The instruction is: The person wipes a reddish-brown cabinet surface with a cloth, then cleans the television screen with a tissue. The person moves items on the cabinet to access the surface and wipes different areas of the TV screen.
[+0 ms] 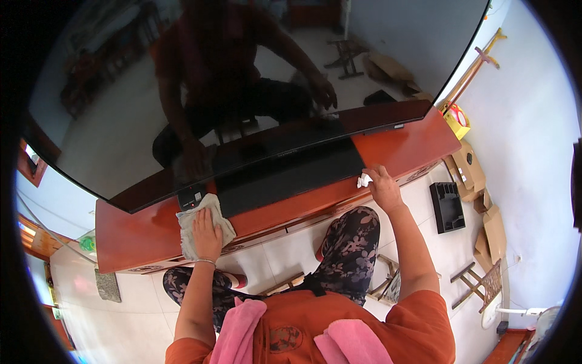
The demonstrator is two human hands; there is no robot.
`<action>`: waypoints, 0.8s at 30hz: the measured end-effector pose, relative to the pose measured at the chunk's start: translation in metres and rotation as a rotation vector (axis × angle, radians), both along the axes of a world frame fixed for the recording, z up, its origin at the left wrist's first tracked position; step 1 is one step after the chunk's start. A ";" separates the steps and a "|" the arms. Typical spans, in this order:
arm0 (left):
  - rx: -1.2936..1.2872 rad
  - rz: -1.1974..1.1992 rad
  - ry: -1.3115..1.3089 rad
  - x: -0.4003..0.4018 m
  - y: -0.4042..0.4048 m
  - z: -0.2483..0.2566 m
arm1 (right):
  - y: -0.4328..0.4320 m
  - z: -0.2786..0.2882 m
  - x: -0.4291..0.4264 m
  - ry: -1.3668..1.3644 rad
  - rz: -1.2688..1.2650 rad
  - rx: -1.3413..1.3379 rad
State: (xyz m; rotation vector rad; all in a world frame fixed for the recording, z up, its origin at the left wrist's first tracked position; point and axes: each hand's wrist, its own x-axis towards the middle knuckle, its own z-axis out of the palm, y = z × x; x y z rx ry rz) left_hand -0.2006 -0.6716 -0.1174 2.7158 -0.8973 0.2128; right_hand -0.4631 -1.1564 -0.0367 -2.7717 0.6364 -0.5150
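My left hand (208, 234) lies flat with its palm on a pale grey cloth (187, 232), which is spread on the left part of a reddish-brown wooden TV cabinet (136, 232). Just beyond the cloth is a small black box (191, 198) with a red light. My right hand (383, 186) pinches a crumpled white tissue or piece of paper (363, 180) above the cabinet's front edge. A large television with a dark, reflecting screen (273, 91) stands over the cabinet. Beneath it a black panel (291, 175) covers the middle of the top.
On the floor at the right are flattened cardboard boxes (468, 170), a black moulded tray (448, 207) and a wooden folding stool (477, 284). A yellow box (457, 120) stands by the cabinet's right end. A grey mat (107, 285) lies near its left end. A pink towel (238, 332) hangs over my shoulders.
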 end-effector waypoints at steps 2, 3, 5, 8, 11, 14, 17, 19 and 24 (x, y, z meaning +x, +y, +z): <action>-0.013 -0.014 -0.025 0.003 0.005 -0.005 | -0.013 -0.019 0.005 0.081 0.025 -0.032; -0.021 -0.017 -0.039 0.005 0.006 -0.005 | -0.015 -0.025 0.009 0.113 0.035 -0.042; -0.043 -0.024 -0.031 0.008 0.007 -0.005 | -0.022 -0.036 0.014 0.145 0.049 -0.034; -0.060 -0.036 -0.003 0.007 0.009 -0.003 | -0.035 -0.055 0.017 0.141 0.031 -0.024; -0.062 -0.039 0.010 0.007 0.009 -0.003 | -0.040 -0.056 0.022 0.082 -0.008 0.075; -0.111 -0.057 0.074 0.010 0.015 0.001 | -0.033 -0.046 0.034 -0.206 -0.076 0.510; -0.164 -0.044 0.122 0.009 0.023 0.012 | -0.004 0.009 0.054 -0.536 -0.091 1.233; -0.190 -0.014 0.143 0.005 0.023 0.022 | 0.002 0.034 0.063 -0.679 0.047 1.318; -0.258 0.016 0.061 0.002 0.041 0.045 | 0.006 0.103 0.095 -0.804 0.211 1.042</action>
